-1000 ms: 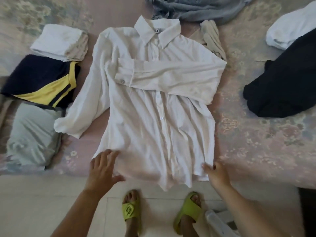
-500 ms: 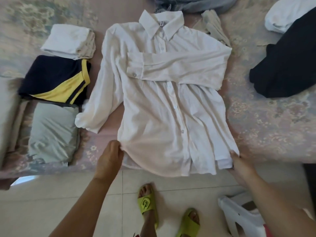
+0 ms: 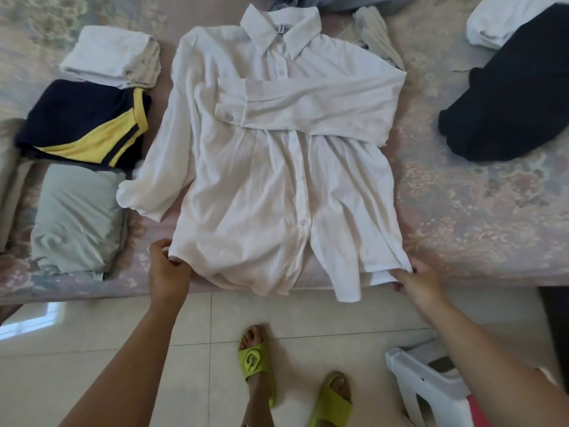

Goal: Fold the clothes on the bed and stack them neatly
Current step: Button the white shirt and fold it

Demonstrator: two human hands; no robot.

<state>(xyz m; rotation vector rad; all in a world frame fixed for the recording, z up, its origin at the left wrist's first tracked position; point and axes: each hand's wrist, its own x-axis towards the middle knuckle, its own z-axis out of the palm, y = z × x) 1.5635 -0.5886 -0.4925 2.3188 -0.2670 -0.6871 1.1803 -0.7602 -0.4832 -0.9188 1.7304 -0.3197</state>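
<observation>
A white button-up shirt (image 3: 277, 180) lies face up on the bed (image 3: 477, 217), collar at the far end. One sleeve is folded across the chest; the other hangs down along the left side. My left hand (image 3: 167, 272) pinches the shirt's lower left hem corner. My right hand (image 3: 415, 282) pinches the lower right hem corner. The hem hangs slightly over the bed's near edge.
At left lie folded clothes: a white piece (image 3: 114, 55), a navy and yellow piece (image 3: 83, 124) and a pale green piece (image 3: 77, 217). Unfolded clothes: a dark garment (image 3: 511, 97), a white one (image 3: 505, 20), a grey one (image 3: 348, 0), a beige one (image 3: 375, 32). A white stool (image 3: 431, 386) stands on the floor.
My left hand went from lying flat on the hem to pinching its corner. Both hands have pulled the hem corners outward, spreading the shirt's bottom. The camera view shifted back from the bed.
</observation>
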